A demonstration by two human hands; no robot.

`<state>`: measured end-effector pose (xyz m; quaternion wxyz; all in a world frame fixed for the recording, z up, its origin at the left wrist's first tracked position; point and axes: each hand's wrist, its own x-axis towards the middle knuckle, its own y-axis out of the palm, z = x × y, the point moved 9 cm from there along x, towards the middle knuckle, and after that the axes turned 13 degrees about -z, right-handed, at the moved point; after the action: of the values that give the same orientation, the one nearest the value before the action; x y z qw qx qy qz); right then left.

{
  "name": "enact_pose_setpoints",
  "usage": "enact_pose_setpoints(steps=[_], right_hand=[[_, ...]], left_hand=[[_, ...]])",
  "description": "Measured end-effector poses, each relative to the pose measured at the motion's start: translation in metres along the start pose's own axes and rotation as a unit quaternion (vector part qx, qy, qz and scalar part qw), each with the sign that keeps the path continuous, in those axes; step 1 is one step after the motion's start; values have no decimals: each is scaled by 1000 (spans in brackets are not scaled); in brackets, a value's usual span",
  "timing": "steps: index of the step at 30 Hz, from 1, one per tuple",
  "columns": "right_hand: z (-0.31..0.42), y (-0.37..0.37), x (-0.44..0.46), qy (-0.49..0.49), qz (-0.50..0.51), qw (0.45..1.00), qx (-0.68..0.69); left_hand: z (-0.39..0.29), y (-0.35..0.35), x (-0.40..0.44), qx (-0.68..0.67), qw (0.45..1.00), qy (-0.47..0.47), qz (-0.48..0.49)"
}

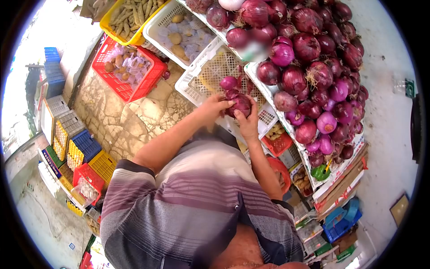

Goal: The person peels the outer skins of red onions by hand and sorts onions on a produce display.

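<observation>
Both of my hands are closed round one red onion (241, 106), held over a white plastic crate (193, 85). My left hand (215, 107) grips it from the left, thumb and fingers at a dark, loose piece of skin on its side. My right hand (248, 120) holds the onion from the right and below, thumb on its near face. A smaller, bright purple onion (228, 83) lies in the crate just beyond my hands. Dark red scraps of onion skin (249, 85) are scattered on the crate's mesh floor.
A large heap of red onions (309, 76) rises on the right. Beyond the crate stand a white crate of bagged potatoes (177, 39), a red basket (130, 92) and a yellow crate (106, 22) of long roots. Stacked crates (85, 145) line the left.
</observation>
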<state>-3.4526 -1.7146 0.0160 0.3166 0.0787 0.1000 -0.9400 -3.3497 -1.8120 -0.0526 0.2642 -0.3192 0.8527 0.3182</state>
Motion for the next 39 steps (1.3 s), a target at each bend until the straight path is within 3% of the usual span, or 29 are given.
enact_pose_setpoints(steps=[4,9,12,16,18,22,25,28,31,34,35,38,39], right_hand=[[-7,0,-3,-22,12,999,-27],[5,3,-4,14,35,999,-34],[25,10,-10,-145,58,968,-195],[19,5,-13,-82,37,991,-101],[15,1,-15,0,23,999,23],[3,-4,-17,-3,35,999,19],[-4,-8,-17,2,28,1000,13],[-2,-9,-19,6,26,1000,15],[1,-6,-20,-2,32,999,-7],[5,-4,-22,-8,26,999,-20],[12,-3,-23,-9,25,1000,-10],[16,3,-26,36,23,998,56],[21,0,-27,1,24,999,-24]], left_hand=[[-7,8,-15,-40,997,-66,20],[-16,18,-14,-113,993,-44,-1],[-19,20,-9,-147,988,-41,-9],[-14,11,-10,-18,1000,-16,5],[-9,11,-16,-80,995,-45,29],[-17,22,-24,-158,980,-78,89],[-13,10,-20,-27,992,-71,101],[-33,25,-32,-83,994,-45,61],[29,-13,4,48,995,-60,57],[27,-17,-2,102,991,-84,-24],[24,-3,1,-5,999,-33,26],[9,11,-5,-25,999,-15,42],[9,13,-5,-16,999,-7,45]])
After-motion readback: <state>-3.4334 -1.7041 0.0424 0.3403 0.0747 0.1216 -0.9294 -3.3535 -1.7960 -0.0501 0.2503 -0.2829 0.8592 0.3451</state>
